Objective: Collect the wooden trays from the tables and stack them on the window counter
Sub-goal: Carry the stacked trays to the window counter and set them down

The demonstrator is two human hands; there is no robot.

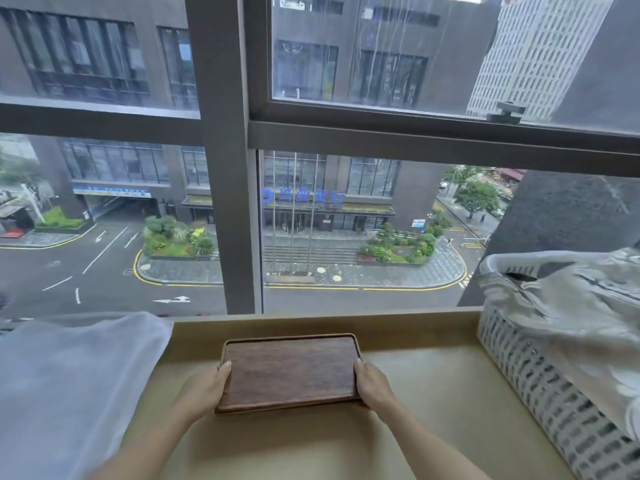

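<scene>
Dark wooden tray [289,370] held level over the pale counter [433,393], at its middle, just in front of the window frame [239,202]. Left hand [204,386] clamped on the tray's left short edge, thumb over the rim, fingers hidden beneath. Right hand [372,382] clamped on the right short edge in the same way. Whether the tray touches the counter or hangs just above it: cannot tell. Only one tray visible. White sheer fabric [69,375] heaped on the counter at left, near the tray. White slotted basket [540,386] with crumpled cloth inside at right, well apart from the tray.
</scene>
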